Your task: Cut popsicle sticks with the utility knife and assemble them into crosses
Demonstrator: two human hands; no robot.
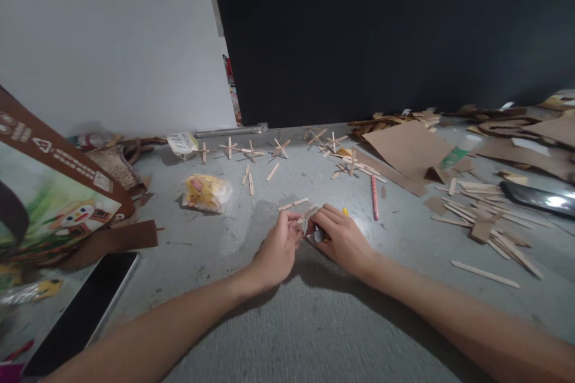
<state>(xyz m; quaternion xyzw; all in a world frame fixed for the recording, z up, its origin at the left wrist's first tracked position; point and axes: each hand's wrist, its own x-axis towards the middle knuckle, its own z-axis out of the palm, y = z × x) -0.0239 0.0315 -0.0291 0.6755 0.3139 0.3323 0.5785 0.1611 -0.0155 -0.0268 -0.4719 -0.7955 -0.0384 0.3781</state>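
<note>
My left hand (275, 251) is closed, its thumb and fingers pinching a short pale wooden craft stick (307, 214). Right beside it, my right hand (345, 239) curls around a small dark object (318, 234); a yellow bit (345, 211) shows past the knuckles. What kind of object it is stays mostly hidden by the fingers. Just beyond the left hand lies a loose craft stick (293, 204). Farther back, a row of crossed craft sticks, such as a star-shaped one (282, 148), stands on the grey tabletop (287, 329).
At left are a phone (85, 311), a printed carton (67, 191) and a yellow packet (206, 192). A pink-red pen (374, 197) lies right of the hands. Farther right are craft stick piles (494, 215), cardboard (404, 152), a green-labelled bottle (460, 152) and a dark shiny object (539, 196).
</note>
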